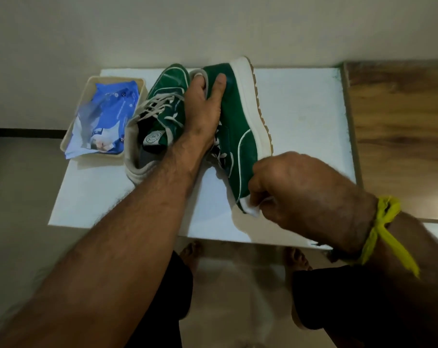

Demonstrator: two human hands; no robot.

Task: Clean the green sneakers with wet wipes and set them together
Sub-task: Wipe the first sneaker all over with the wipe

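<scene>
Two green sneakers lie on a white table [300, 101]. The left sneaker [160, 106] rests upright with grey laces and an open collar toward me. The right sneaker [238, 116] is tipped on its side, its white sole facing right. My left hand [205, 106] grips the right sneaker near its toe end, fingers over the green upper. My right hand [303, 194] is closed on a white wet wipe [250, 209] and presses it against the heel end of that tilted sneaker.
A beige tray [87, 96] at the table's back left holds a blue pack of wet wipes [107, 114]. A wooden surface [401, 116] borders the table on the right. My bare feet [295, 257] stand on the floor under the table's near edge.
</scene>
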